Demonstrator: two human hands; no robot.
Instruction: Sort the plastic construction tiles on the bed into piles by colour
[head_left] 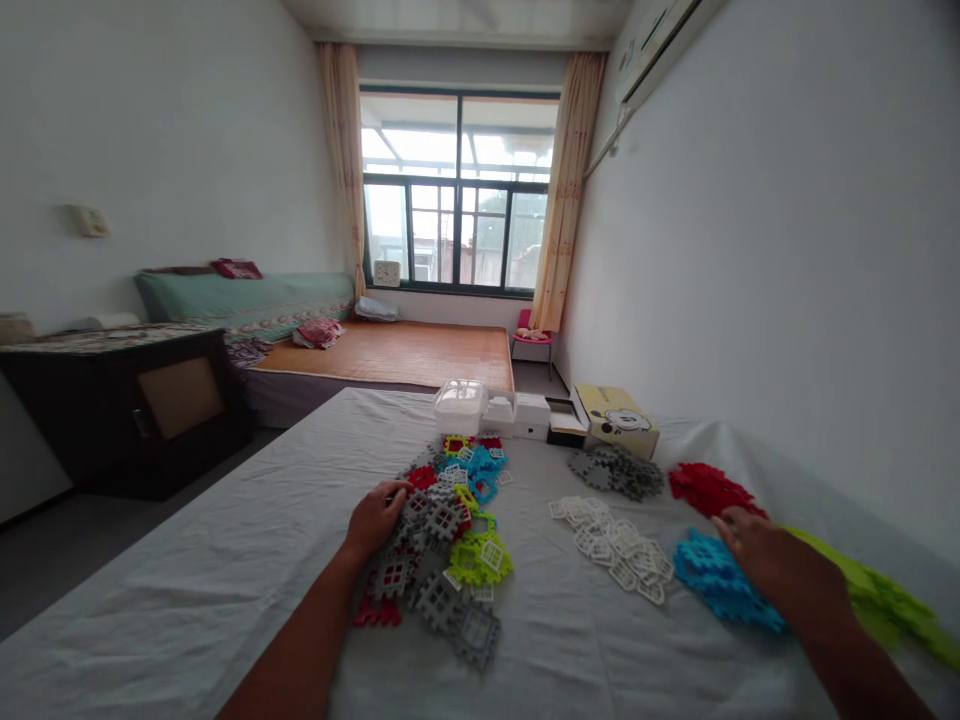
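Observation:
My left hand (377,517) rests at the left edge of a mixed heap of plastic interlocking pieces, its fingers bent against grey pieces (442,518). Whatever lies between those fingertips is hidden. Red pieces (422,478), lime green pieces (480,558) and blue pieces (484,465) lie in the same heap, with small white window grids among them. On the right, my right hand (776,565) reaches over a blue pile (712,575). Its slightly parted fingertips are at the near edge of a red pile (709,485), with no piece visible in them.
Sorted white grids (615,545), dark grey pieces (619,470) and lime pieces (881,590) lie on the grey cloth (247,560). Behind stand a clear plastic box (459,405), small white boxes (531,415), a black tray (565,424) and a yellow carton (615,420). A wall borders the right side.

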